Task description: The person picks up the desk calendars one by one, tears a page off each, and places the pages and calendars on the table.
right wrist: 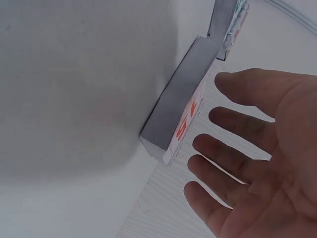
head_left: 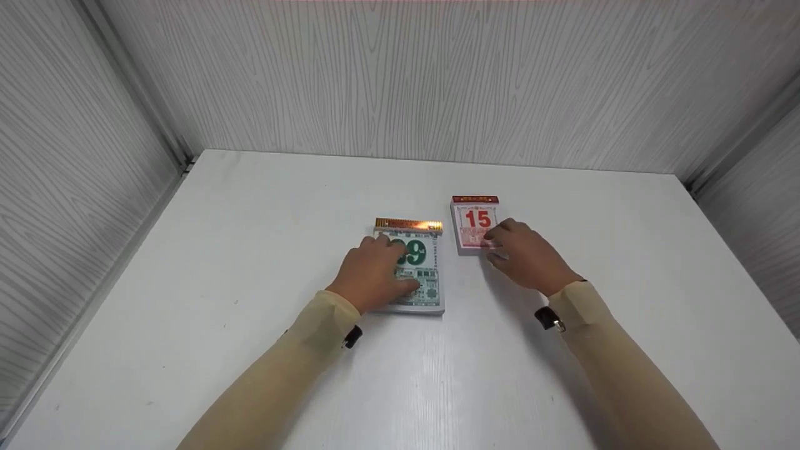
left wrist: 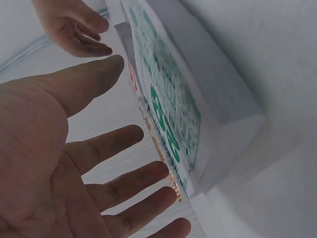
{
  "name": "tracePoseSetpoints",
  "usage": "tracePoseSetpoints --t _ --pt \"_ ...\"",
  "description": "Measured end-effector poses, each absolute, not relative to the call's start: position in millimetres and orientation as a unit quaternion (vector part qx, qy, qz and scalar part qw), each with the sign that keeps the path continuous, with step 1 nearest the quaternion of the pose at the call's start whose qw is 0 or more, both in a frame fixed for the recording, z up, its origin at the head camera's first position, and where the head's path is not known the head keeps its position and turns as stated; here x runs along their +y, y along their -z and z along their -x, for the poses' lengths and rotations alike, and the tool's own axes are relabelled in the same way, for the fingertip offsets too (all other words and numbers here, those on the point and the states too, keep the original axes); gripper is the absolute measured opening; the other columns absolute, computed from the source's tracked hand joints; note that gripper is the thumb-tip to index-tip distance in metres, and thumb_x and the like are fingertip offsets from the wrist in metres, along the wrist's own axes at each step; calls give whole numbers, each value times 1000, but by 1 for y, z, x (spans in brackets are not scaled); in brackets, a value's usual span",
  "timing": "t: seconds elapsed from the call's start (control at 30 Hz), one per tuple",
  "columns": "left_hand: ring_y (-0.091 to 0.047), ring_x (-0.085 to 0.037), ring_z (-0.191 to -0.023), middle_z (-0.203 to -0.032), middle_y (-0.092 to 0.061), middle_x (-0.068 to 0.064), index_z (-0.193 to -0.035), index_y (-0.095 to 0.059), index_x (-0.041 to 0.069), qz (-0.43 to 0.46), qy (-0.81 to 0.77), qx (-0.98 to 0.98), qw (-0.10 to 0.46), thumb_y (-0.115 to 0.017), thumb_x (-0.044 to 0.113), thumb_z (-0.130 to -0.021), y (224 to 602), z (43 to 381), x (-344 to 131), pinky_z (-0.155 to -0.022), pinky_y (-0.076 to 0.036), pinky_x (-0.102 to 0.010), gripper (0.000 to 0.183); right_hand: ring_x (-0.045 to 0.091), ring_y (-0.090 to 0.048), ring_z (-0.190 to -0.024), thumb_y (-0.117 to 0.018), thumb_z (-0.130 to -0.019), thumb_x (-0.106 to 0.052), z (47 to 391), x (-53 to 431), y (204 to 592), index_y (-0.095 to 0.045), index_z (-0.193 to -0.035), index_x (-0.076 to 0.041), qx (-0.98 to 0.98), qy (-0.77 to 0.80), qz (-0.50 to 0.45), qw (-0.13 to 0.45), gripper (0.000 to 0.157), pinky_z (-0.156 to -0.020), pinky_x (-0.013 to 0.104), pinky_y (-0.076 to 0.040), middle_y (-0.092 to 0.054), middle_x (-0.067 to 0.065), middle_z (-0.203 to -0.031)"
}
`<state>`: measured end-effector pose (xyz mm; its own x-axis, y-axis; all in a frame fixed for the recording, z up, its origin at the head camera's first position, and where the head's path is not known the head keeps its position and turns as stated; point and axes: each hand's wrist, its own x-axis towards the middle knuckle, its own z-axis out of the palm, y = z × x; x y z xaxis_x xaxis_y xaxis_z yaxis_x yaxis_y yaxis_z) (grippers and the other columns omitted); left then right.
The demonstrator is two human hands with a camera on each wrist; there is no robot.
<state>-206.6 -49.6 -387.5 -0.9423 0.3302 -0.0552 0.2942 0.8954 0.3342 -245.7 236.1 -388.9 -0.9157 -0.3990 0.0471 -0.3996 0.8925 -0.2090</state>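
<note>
Two thick tear-off calendars lie on the white table. The larger one (head_left: 428, 290) bears green print and a big green number, with a shiny gold-and-red strip along its top. My left hand (head_left: 374, 272) hovers over its left part, fingers spread; the left wrist view shows a gap between that hand (left wrist: 44, 148) and the pages. Further right lies a smaller calendar (head_left: 476, 219) with a red 15 and a dark red top strip. Beside its lower right corner is my right hand (head_left: 531, 256). In the right wrist view, the loosely extended fingers (right wrist: 223, 153) stand apart from the small calendar (right wrist: 173, 99).
Grey wood-grain panels (head_left: 400, 75) close off the back and both sides of the white table (head_left: 219, 262). The smaller calendar sits slightly farther back than the larger one, with a narrow strip of table between them.
</note>
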Motion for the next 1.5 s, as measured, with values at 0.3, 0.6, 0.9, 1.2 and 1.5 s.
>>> tracePoseSetpoints --t 0.3,0.6,0.9,1.2,1.5 --pt "-49 -37 -132 -153 -46 -18 -152 -52 16 -175 -155 967 98 -79 66 -79 394 199 -25 -109 -44 -57 93 32 -60 -118 -72 -97 -9 248 224 397 -65 -135 -5 -971 -98 -217 -21 39 -105 50 -50 -60 16 -130" --pt "-42 -43 -141 -160 -39 -20 -154 -50 16 -178 -153 964 122 -80 65 -78 395 197 -19 -111 -44 -57 95 32 -58 -122 -76 -95 -11 244 210 398 -67 -135 -7 -968 -98 -228 -15 41 -109 48 -48 -61 15 -133" --pt "-47 -39 -129 -152 -47 -18 -153 -52 15 -185 -140 966 116 -80 64 -79 392 196 -21 -104 -49 -54 93 30 -60 -120 -73 -98 -13 247 202 402 -61 -143 -7 -976 -67 -204 -46 47 -108 48 -50 -61 13 -132" --pt "-45 -42 -135 -155 -46 -18 -153 -51 16 -182 -139 967 114 -80 64 -79 392 195 -21 -106 -48 -54 93 30 -61 -120 -77 -95 -14 242 207 401 -64 -140 -9 -973 -69 -214 -49 47 -107 49 -50 -63 12 -131" --pt "-38 -43 -145 -161 -40 -18 -155 -48 17 -175 -146 966 118 -80 62 -82 392 193 -20 -114 -41 -58 92 30 -61 -117 -78 -94 -15 230 219 400 -64 -139 -9 -973 -74 -215 -45 47 -105 49 -51 -63 11 -128"
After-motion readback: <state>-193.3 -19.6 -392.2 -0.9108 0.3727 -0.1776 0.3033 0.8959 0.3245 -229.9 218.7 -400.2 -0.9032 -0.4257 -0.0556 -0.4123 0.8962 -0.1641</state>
